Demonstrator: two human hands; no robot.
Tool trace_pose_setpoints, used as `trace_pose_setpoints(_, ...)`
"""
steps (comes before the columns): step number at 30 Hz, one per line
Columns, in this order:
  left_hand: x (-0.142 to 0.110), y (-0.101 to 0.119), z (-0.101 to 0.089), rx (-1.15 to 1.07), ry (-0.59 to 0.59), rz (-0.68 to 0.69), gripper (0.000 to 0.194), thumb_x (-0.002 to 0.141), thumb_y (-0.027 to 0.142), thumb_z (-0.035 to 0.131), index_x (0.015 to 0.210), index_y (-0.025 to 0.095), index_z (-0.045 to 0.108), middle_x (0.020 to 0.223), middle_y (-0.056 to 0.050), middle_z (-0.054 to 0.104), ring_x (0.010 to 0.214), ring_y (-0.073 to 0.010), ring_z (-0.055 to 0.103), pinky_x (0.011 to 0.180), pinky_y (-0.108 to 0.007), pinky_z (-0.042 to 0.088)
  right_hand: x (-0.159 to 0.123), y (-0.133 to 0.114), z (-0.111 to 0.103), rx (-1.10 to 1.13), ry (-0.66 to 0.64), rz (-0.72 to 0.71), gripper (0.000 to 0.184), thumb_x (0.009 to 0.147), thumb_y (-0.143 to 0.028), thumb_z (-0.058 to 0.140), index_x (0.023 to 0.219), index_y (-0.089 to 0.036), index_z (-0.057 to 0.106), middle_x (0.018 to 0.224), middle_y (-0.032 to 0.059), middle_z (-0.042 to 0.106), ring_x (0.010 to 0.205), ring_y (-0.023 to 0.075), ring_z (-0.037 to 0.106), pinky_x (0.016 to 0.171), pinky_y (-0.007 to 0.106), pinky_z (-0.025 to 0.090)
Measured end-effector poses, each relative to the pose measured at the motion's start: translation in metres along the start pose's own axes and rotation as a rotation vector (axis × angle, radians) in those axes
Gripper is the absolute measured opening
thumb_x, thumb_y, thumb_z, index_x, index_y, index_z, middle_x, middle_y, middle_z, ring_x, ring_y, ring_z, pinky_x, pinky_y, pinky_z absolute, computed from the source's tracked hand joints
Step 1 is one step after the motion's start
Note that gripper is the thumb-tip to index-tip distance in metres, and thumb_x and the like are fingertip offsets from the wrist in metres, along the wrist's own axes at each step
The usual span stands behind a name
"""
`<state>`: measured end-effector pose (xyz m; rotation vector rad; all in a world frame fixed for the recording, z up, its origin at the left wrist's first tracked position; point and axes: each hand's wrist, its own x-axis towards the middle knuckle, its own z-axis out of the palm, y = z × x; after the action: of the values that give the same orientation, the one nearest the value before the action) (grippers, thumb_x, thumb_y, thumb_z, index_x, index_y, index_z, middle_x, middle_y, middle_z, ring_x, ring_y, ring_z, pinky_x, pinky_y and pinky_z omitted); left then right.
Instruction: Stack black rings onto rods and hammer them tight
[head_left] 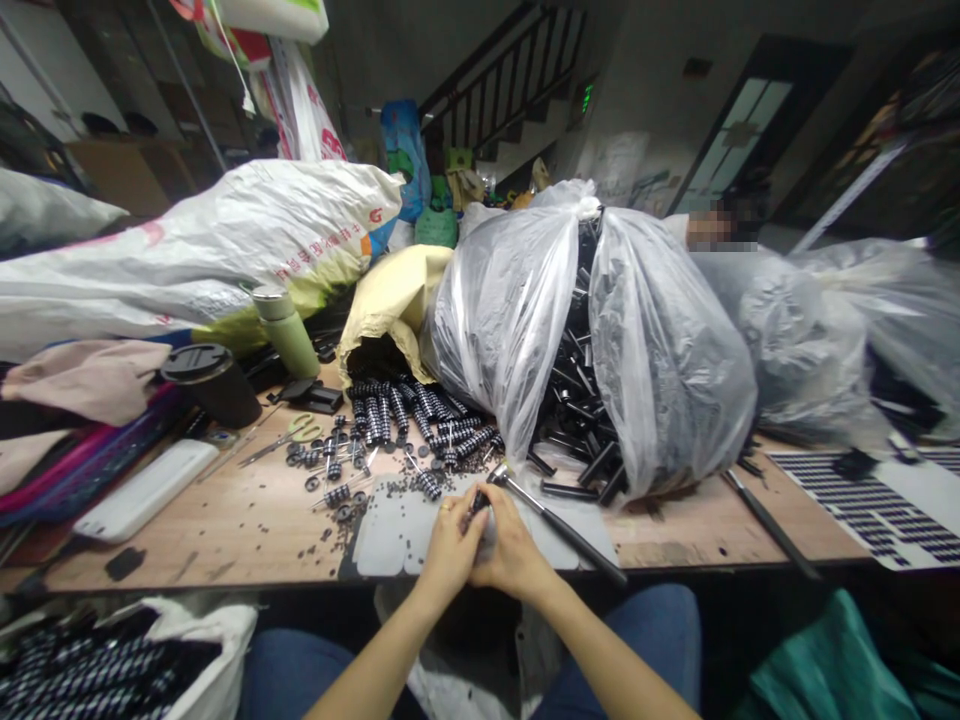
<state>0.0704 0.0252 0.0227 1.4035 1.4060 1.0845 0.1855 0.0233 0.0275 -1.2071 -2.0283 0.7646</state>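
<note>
Both hands meet over the front edge of the table. My left hand (450,540) and my right hand (510,540) are closed around a small dark part (478,500), mostly hidden by the fingers, so its exact kind cannot be made out. Beside my right hand lies a hammer (562,530) with a black handle, its head close to the fingertips. Beneath is a grey mat (390,530). Striped black-and-silver cylindrical pieces (382,415) and tiny dark bits (405,485) are heaped just beyond.
A big clear plastic bag (660,350) spills black tubes (581,400). Scissors (277,440), a black cup (214,385), a green bottle (285,330) and a white case (146,490) stand or lie left. At right lies another black-handled tool (772,525). A sack of striped pieces (90,665) sits below left.
</note>
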Motion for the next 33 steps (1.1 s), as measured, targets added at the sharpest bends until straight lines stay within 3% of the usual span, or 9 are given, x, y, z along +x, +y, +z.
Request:
trace_pose_setpoints(5, -0.007, -0.030, -0.001, 0.609, -0.096, 0.450, 0.044, 0.080, 0.007, 0.039, 0.123, 0.013, 0.044, 0.103, -0.013, 0.054, 0.096, -0.0203, 0.050, 0.083, -0.037, 0.044, -0.018, 0.019, -0.004, -0.272, 0.087, 0.081, 0.074, 0.064, -0.019, 0.059, 0.129, -0.015, 0.026, 0.128, 0.0151, 0.038, 0.120, 0.0274, 0.034, 0.097, 0.044, 0.033)
trace_pose_setpoints(9, -0.005, -0.031, -0.017, 0.890, -0.235, 0.668, 0.040, 0.083, 0.004, 0.035, 0.121, 0.013, 0.045, 0.102, -0.013, 0.056, 0.093, -0.0201, 0.052, 0.078, -0.036, 0.043, -0.032, 0.038, -0.036, -0.699, 0.213, 0.345, 0.022, 0.078, -0.029, 0.051, 0.095, -0.014, 0.054, 0.097, 0.0162, 0.056, 0.097, 0.0320, 0.051, 0.078, 0.046, 0.041)
trace_pose_setpoints(12, -0.005, -0.020, -0.025, 1.038, -0.231, 0.668, 0.037, 0.085, 0.006, 0.035, 0.118, 0.016, 0.048, 0.100, -0.011, 0.059, 0.092, -0.0205, 0.052, 0.077, -0.038, 0.041, -0.042, 0.038, -0.057, -0.782, 0.154, 0.367, 0.023, 0.087, -0.030, 0.037, 0.075, -0.017, 0.052, 0.076, 0.0103, 0.059, 0.075, 0.0246, 0.058, 0.065, 0.035, 0.042)
trace_pose_setpoints(15, -0.006, -0.012, -0.026, 1.111, -0.187, 0.643, 0.038, 0.084, 0.004, 0.035, 0.118, 0.017, 0.048, 0.104, -0.010, 0.059, 0.098, -0.0217, 0.051, 0.082, -0.042, 0.037, -0.054, 0.018, -0.065, -0.607, 0.131, 0.352, 0.032, 0.091, -0.037, 0.026, 0.075, -0.021, 0.049, 0.065, 0.0031, 0.059, 0.060, 0.0181, 0.059, 0.054, 0.026, 0.039)
trace_pose_setpoints(19, -0.003, -0.017, -0.027, 1.113, -0.166, 0.654, 0.043, 0.082, 0.002, 0.036, 0.120, 0.018, 0.046, 0.110, -0.008, 0.058, 0.102, -0.0213, 0.050, 0.086, -0.043, 0.034, -0.072, -0.005, -0.055, -0.462, 0.236, 0.298, 0.039, 0.092, -0.040, 0.016, 0.085, -0.020, 0.049, 0.067, 0.0047, 0.063, 0.062, 0.0182, 0.062, 0.053, 0.025, 0.039)
trace_pose_setpoints(24, -0.003, -0.024, -0.021, 1.111, -0.151, 0.621, 0.041, 0.083, 0.006, 0.036, 0.121, 0.019, 0.045, 0.112, -0.009, 0.058, 0.105, -0.0216, 0.050, 0.090, -0.044, 0.031, -0.079, -0.003, -0.035, -0.612, 0.057, 0.397, 0.043, 0.092, -0.040, 0.015, 0.072, -0.021, 0.047, 0.053, 0.0026, 0.060, 0.046, 0.0189, 0.060, 0.043, 0.025, 0.030)
trace_pose_setpoints(27, -0.010, -0.022, -0.007, 1.100, -0.142, 0.596, 0.042, 0.085, 0.024, 0.039, 0.126, 0.011, 0.040, 0.126, -0.014, 0.048, 0.118, -0.0254, 0.039, 0.097, -0.045, 0.025, -0.070, -0.020, -0.040, -0.534, 0.112, 0.339, 0.041, 0.092, -0.040, 0.015, 0.075, -0.021, 0.047, 0.056, 0.0034, 0.061, 0.051, 0.0193, 0.061, 0.045, 0.024, 0.032)
trace_pose_setpoints(30, -0.020, -0.020, 0.004, 1.068, -0.151, 0.556, 0.071, 0.079, 0.050, 0.041, 0.129, 0.001, 0.033, 0.134, -0.022, 0.035, 0.128, -0.0317, 0.023, 0.102, -0.047, 0.018, -0.058, -0.046, -0.046, -0.394, 0.207, 0.206, 0.038, 0.092, -0.039, 0.018, 0.077, -0.021, 0.047, 0.058, 0.0028, 0.060, 0.052, 0.0173, 0.060, 0.047, 0.023, 0.036)
trace_pose_setpoints(33, -0.027, -0.026, 0.009, 1.036, -0.182, 0.538, 0.080, 0.076, 0.054, 0.041, 0.131, -0.002, 0.026, 0.136, -0.024, 0.029, 0.129, -0.0333, 0.017, 0.103, -0.046, 0.017, -0.052, -0.058, -0.038, -0.340, 0.239, 0.110, 0.037, 0.092, -0.037, 0.018, 0.080, -0.021, 0.049, 0.059, 0.0030, 0.059, 0.052, 0.0154, 0.059, 0.048, 0.022, 0.038)
